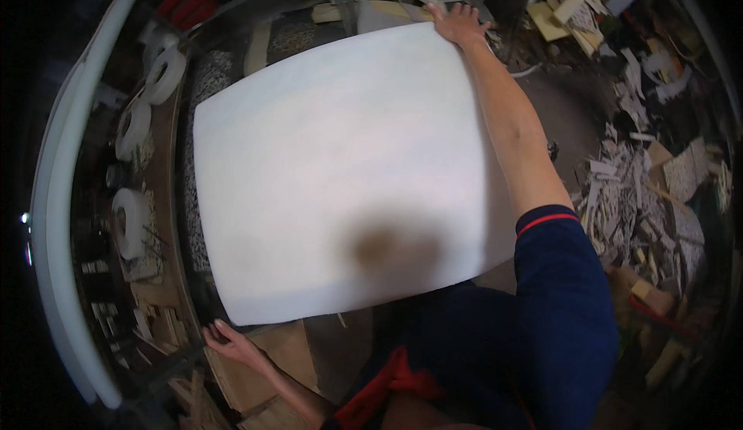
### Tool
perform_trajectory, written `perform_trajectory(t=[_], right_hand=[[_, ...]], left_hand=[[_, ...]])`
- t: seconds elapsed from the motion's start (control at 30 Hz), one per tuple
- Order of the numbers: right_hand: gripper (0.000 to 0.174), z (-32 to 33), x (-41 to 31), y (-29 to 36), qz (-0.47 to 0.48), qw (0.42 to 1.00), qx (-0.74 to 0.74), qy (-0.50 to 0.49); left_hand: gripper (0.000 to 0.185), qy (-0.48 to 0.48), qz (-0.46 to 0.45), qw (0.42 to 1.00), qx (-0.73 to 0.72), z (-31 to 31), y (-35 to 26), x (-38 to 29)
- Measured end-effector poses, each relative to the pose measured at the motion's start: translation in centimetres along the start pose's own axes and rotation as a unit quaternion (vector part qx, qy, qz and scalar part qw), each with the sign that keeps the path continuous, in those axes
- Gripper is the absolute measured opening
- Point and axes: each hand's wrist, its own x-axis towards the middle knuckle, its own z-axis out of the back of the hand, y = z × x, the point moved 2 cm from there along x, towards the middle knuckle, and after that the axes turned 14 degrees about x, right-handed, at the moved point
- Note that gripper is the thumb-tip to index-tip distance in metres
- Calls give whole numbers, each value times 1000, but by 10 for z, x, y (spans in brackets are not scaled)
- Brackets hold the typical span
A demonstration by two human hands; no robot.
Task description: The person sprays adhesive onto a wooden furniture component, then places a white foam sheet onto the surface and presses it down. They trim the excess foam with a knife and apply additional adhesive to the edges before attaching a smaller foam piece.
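Observation:
A large white foam block or sheet fills the middle of the head view, with a round shadow on its lower part. At its far right corner lies my right hand, fingers spread over the edge, the arm reaching along the block's right side. Just outside the near left corner, my left hand is low, palm partly up and fingers loosely curled; whether it touches the corner cannot be told.
Foam offcuts lie heaped on the floor at right, more scraps at the upper right. Rolls of white material stand on a shelf at left, beside a long pale tube. A brown board is near me.

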Motion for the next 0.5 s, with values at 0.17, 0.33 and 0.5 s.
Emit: perform_trajectory(t=[0.17, 0.33, 0.5], right_hand=[[97, 7, 3, -6, 15, 1000, -12, 15], [98, 11, 0, -9, 15, 998, -50, 35], [101, -7, -12, 41, 141, 977, -104, 119]], left_hand=[[50, 64, -232, 969, 49, -26, -92, -15], [66, 146, -419, 867, 227, -104, -167, -36], [75, 221, -389, 831, 331, -134, -174, -40]])
